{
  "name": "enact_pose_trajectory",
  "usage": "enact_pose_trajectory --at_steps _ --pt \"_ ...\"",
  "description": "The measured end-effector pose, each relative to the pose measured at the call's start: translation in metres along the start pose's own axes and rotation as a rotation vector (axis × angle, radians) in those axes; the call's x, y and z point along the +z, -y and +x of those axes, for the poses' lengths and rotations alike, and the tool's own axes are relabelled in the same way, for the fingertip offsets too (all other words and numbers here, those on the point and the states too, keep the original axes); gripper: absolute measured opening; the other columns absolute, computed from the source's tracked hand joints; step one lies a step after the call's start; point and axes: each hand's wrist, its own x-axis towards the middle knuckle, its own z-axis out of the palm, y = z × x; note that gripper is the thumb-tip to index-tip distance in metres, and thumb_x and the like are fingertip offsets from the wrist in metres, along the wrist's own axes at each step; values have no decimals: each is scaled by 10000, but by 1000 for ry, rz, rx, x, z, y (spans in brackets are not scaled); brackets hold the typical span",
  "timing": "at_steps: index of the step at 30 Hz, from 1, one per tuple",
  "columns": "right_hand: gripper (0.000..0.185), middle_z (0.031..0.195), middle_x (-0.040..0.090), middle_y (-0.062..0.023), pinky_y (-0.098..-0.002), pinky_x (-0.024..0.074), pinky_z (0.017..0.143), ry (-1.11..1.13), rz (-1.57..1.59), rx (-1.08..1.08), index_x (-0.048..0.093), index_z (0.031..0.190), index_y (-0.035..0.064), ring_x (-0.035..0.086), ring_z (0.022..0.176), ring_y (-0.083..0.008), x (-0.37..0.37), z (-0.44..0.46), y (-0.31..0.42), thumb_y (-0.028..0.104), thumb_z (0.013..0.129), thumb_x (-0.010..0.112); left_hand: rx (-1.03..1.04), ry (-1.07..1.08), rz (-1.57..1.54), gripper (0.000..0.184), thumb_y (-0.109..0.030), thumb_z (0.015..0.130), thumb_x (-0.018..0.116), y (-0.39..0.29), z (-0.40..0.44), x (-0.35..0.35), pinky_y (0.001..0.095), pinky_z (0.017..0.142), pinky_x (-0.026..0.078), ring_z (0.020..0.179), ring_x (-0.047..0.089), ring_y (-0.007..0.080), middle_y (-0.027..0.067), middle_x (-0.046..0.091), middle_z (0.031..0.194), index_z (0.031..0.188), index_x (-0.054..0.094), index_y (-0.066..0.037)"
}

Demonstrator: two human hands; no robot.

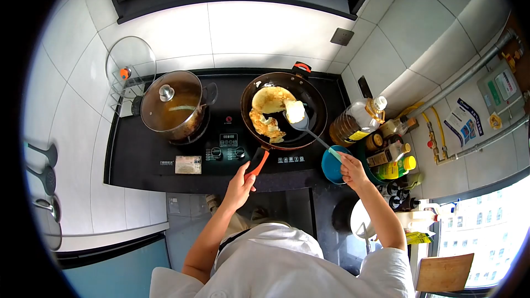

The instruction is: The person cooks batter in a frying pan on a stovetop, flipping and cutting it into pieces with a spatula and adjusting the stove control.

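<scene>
A frying pan [319, 111] with a dark inside stands on the black cooktop. My left hand [239, 189] is wrapped round its orange and black handle [257, 163]. In the pan lies browned, pale-yellow food [271, 100] that looks like fried egg, partly folded and broken at its lower left. Held by its light green handle end, a spatula [316, 138] reaches from my right hand [353, 171] into the pan. Its blade is largely hidden under a whitish piece of the food [295, 112]. Below my right hand's fingertips sits a blue bowl [332, 166].
Left on the cooktop [143, 157] stands a glass-lidded pot [175, 107] with liquid inside. Another glass lid [131, 58] leans on the wall behind it. A large oil bottle [353, 122] and several sauce bottles [389, 154] crowd the right side. Utensils [47, 179] hang at far left.
</scene>
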Motion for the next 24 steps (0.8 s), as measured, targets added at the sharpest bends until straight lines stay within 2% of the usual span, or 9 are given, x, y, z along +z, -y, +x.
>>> enact_pose_trajectory --at_steps 7,8,11,12,15,16,19,23,24 --pt "326 648 378 77 -184 225 419 -153 -193 -119 541 1282 71 284 502 -25 10 -8 19 217 991 517 -5 14 -10 487 -195 979 535 0 1 -1 254 626 490 652 578 103 59 607 895 1405 366 -32" --pt "311 620 423 33 -220 285 410 -172 -254 -150 555 1270 87 388 472 -65 3 -3 21 180 975 530 -7 18 -13 488 -198 979 535 1 1 -1 252 621 487 652 579 104 58 607 897 1406 365 -34" --pt "313 616 482 -27 -272 396 429 -393 -1214 -1061 572 1254 123 527 499 -129 -3 6 17 147 943 555 -21 11 -9 488 -198 980 534 -2 0 0 250 613 480 650 579 105 58 609 895 1408 365 -38" --pt "364 650 507 -57 -300 479 478 -475 -1459 -1149 570 1260 159 602 557 -171 2 -1 20 112 899 583 -16 9 -7 487 -197 980 533 -1 0 0 250 614 481 650 579 106 58 610 895 1408 365 -38" --pt "505 671 492 -18 -301 494 446 -462 -1976 -1155 569 1260 167 579 523 -155 9 -13 20 49 772 624 -2 8 -5 486 -195 980 532 -1 0 0 252 615 483 647 576 106 58 611 895 1408 365 -37" --pt "578 673 466 -15 -279 480 424 -477 -1994 -1228 561 1271 169 567 509 -146 14 -18 20 26 715 627 2 8 -8 487 -195 980 533 -1 1 0 253 616 484 646 574 106 59 611 896 1408 364 -36" --pt "579 673 456 -9 -275 473 423 -532 -1984 -1182 561 1271 167 560 508 -136 18 -23 23 19 715 624 1 1 -17 490 -196 979 536 -2 0 0 255 614 484 645 571 104 57 610 891 1409 363 -37" --pt "400 700 586 -91 -347 496 475 -449 -1525 -1111 577 1232 156 617 578 -250 24 -25 36 76 843 625 -29 11 -15 493 -197 978 539 -2 1 0 257 609 483 642 569 101 49 608 877 1410 362 -40" --pt "313 772 648 -140 -406 512 545 -370 -1364 -1071 582 1208 140 636 660 -324 30 -29 41 132 897 608 -33 11 -11 492 -197 979 538 -3 1 0 256 607 482 641 569 100 48 609 875 1410 363 -41"
